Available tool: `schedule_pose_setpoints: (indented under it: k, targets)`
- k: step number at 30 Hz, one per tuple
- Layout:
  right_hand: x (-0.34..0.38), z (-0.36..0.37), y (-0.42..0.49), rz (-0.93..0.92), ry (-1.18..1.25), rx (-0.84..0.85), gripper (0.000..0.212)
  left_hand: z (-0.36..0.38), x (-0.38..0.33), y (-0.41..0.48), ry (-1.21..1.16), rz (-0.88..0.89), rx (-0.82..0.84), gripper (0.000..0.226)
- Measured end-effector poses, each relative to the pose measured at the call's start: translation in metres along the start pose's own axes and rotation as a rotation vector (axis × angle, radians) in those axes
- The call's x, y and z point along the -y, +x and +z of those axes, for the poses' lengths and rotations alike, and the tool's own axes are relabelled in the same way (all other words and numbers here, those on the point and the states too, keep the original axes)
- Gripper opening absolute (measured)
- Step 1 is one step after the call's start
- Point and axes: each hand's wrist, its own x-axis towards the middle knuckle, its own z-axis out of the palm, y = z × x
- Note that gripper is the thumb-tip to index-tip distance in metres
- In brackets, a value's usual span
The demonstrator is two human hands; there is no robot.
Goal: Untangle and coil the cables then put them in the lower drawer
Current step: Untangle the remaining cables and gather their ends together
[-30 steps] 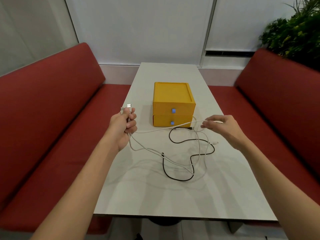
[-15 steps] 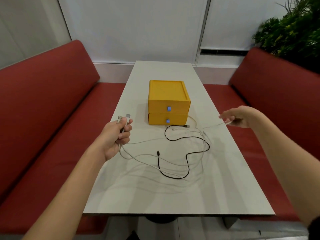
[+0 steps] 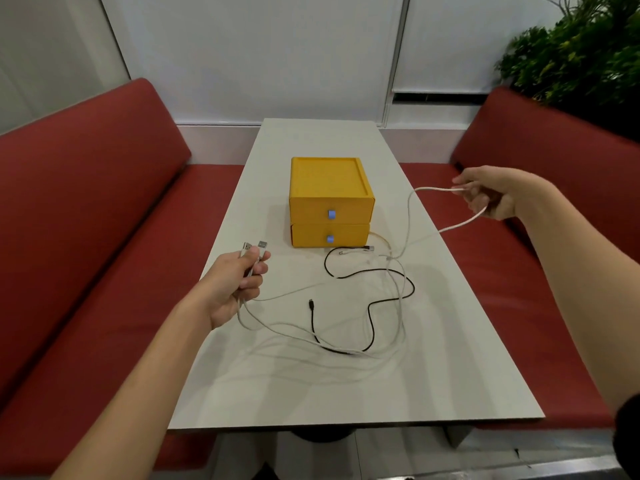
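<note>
My left hand (image 3: 235, 285) grips two white cables just below their USB plugs (image 3: 254, 247), above the table's left side. The white cables (image 3: 398, 306) trail right across the table, tangled with a black cable (image 3: 372, 311) that lies loose in loops. My right hand (image 3: 491, 192) holds a loop of white cable raised above the right table edge. A yellow box (image 3: 330, 188) with two drawers stands mid-table; both the upper drawer and the lower drawer (image 3: 329, 235) are closed, each with a blue tab.
The white table (image 3: 346, 393) runs away from me between two red benches (image 3: 86, 237). A green plant (image 3: 581, 57) stands at the back right behind the right bench. A white wall closes the far end.
My right hand has drawn its white cable up and out to the right, past the table edge, stretching it from the tangle. My left hand stays in place with the plugs.
</note>
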Motion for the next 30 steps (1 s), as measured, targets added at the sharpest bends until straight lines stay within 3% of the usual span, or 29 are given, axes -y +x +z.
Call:
schedule_pose_setpoints:
  k: [6, 10, 14, 16, 19, 23, 26, 30]
  targets:
    - [0.026, 0.0, -0.019, -0.267, 0.028, 0.056, 0.019, 0.002, 0.002, 0.0, 0.034, 0.002, 0.002, 0.023]
    - [0.039, -0.007, -0.04, -0.399, 0.042, 0.185, 0.032, 0.0, 0.005, 0.001, -0.022, -0.018, 0.011, 0.024]
    - [0.042, -0.005, -0.039, -0.477, 0.137, 0.09, 0.047, 0.004, 0.01, 0.002, -0.016, -0.025, 0.021, 0.023]
    - [0.038, -0.006, -0.03, -0.452, 0.104, -0.022, 0.043, 0.004, 0.011, 0.002, -0.01, -0.025, 0.015, 0.024]
    - [0.017, -0.003, -0.02, -0.282, -0.305, -0.108, 0.019, 0.001, 0.012, 0.001, -0.001, -0.023, 0.008, 0.024]
    - [-0.024, 0.003, 0.001, 0.014, -0.724, -0.131, 0.035, -0.001, 0.014, -0.001, 0.009, -0.027, 0.0, 0.023]
    - [-0.042, 0.014, 0.01, 0.062, -0.697, -0.19, 0.015, 0.0, 0.016, -0.001, 0.014, -0.043, -0.009, 0.022]
    - [-0.04, 0.018, 0.018, -0.083, -0.45, -0.296, 0.01, 0.003, 0.015, -0.003, 0.042, -0.055, -0.017, 0.02]
